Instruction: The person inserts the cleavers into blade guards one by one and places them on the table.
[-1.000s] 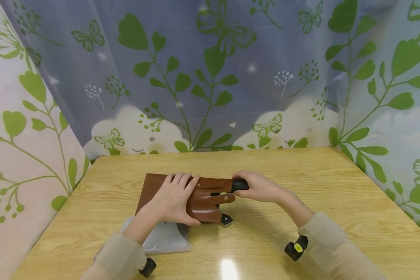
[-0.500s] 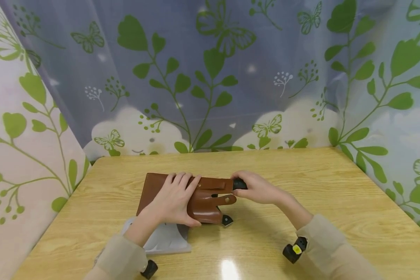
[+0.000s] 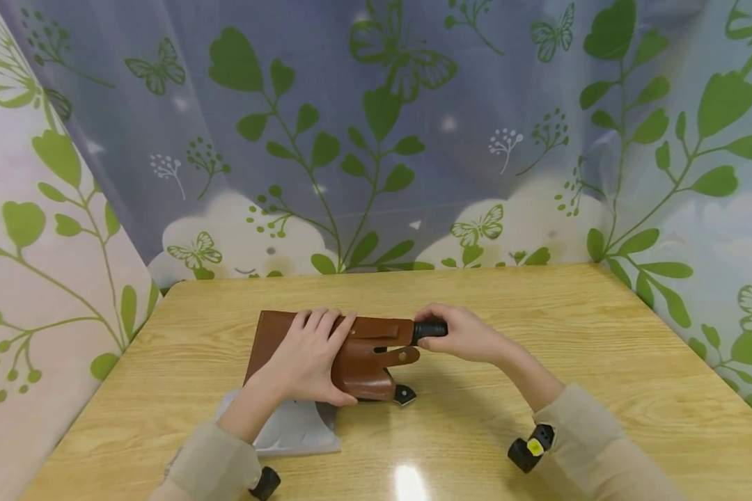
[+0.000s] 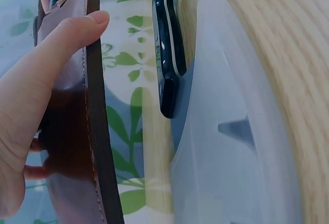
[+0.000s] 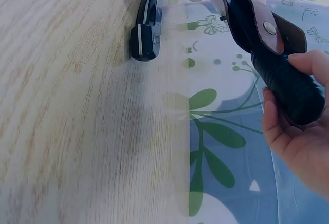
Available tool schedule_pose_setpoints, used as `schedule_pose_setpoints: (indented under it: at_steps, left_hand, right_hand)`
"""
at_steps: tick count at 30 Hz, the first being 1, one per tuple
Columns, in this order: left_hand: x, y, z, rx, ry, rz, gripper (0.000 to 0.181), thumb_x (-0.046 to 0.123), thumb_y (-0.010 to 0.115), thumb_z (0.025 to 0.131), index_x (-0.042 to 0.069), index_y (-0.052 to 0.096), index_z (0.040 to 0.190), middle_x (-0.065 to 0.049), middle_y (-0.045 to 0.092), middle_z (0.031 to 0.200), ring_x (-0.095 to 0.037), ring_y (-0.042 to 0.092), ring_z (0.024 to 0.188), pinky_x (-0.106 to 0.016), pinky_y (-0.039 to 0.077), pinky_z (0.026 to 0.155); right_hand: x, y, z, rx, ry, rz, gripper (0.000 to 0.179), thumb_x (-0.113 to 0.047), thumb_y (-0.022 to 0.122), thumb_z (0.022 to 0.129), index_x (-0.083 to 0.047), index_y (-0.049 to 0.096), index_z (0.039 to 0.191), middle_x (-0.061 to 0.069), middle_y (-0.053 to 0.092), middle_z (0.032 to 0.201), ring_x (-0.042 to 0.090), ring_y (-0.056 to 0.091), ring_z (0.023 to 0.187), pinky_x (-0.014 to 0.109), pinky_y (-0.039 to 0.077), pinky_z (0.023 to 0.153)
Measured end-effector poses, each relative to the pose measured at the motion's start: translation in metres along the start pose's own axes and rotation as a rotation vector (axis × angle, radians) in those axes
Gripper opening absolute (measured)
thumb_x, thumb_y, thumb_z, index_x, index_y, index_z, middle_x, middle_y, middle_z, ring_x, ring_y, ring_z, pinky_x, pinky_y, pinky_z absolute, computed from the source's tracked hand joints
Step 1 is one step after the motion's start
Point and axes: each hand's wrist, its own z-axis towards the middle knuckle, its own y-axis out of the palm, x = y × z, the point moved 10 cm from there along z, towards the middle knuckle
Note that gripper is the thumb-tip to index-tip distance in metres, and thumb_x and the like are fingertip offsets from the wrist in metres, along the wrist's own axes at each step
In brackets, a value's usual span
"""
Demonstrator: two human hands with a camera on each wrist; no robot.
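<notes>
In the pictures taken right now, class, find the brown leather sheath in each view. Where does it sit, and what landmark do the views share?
Head view: the brown leather sheath lies mid-table under the left hand.
Left wrist view: it runs edge-on down the left side, beside the fingers.
Right wrist view: only its strap end with a rivet shows, top right, above the black handle.
Shared landmark: the second knife's black handle on the table.

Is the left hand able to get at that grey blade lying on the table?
Probably yes: the grey blade lies uncovered just below the left hand, but that hand now presses on the brown sheath and would have to let go.
</notes>
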Motion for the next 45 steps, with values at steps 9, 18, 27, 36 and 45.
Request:
schedule_pose_setpoints:
  at_steps: [9, 18, 27, 36, 45]
  left_hand:
    - [0.004, 0.001, 0.000, 0.011, 0.008, -0.008, 0.122, 0.087, 0.051, 0.054, 0.004, 0.035, 0.141, -0.019, 0.045, 0.125, -0.034, 0.044, 0.112, -0.050, 0.033, 0.091]
    - [-0.002, 0.001, 0.001, -0.019, -0.011, 0.010, 0.122, 0.086, 0.054, 0.054, 0.004, 0.035, 0.141, -0.019, 0.045, 0.126, -0.033, 0.043, 0.113, -0.050, 0.032, 0.093]
    - [-0.007, 0.004, -0.005, -0.024, -0.001, 0.013, 0.118, 0.085, 0.055, 0.054, 0.007, 0.037, 0.141, -0.017, 0.047, 0.124, -0.032, 0.045, 0.111, -0.050, 0.034, 0.091]
    - [-0.028, 0.017, -0.011, -0.075, -0.050, -0.010, 0.115, 0.081, 0.060, 0.055, 0.006, 0.038, 0.140, -0.017, 0.046, 0.124, -0.033, 0.044, 0.112, -0.051, 0.034, 0.091]
    - [-0.059, 0.038, -0.010, -0.217, -0.116, -0.049, 0.117, 0.079, 0.063, 0.055, 0.005, 0.035, 0.141, -0.017, 0.044, 0.127, -0.034, 0.042, 0.117, -0.052, 0.033, 0.095]
  right_hand:
    - [-0.005, 0.005, 0.002, 0.004, -0.027, -0.015, 0.039, -0.013, 0.060, 0.088, 0.001, 0.053, 0.123, 0.015, 0.057, 0.113, 0.017, 0.056, 0.084, 0.031, 0.047, 0.068]
    - [0.000, 0.007, 0.010, 0.007, -0.029, -0.045, 0.040, -0.016, 0.059, 0.088, -0.001, 0.052, 0.125, 0.014, 0.057, 0.115, 0.018, 0.055, 0.085, 0.031, 0.046, 0.068]
    - [-0.010, 0.016, 0.014, -0.043, -0.092, -0.201, 0.042, -0.009, 0.065, 0.082, -0.002, 0.054, 0.122, 0.010, 0.058, 0.111, 0.016, 0.054, 0.084, 0.029, 0.045, 0.067]
    - [-0.005, 0.021, 0.036, 0.039, -0.076, -0.326, 0.033, -0.014, 0.070, 0.080, -0.005, 0.059, 0.110, 0.006, 0.058, 0.104, 0.018, 0.055, 0.089, 0.034, 0.045, 0.074]
    - [-0.003, 0.029, 0.070, 0.069, -0.142, -0.492, 0.035, -0.021, 0.068, 0.082, -0.007, 0.060, 0.112, 0.007, 0.060, 0.106, 0.021, 0.056, 0.093, 0.036, 0.045, 0.077]
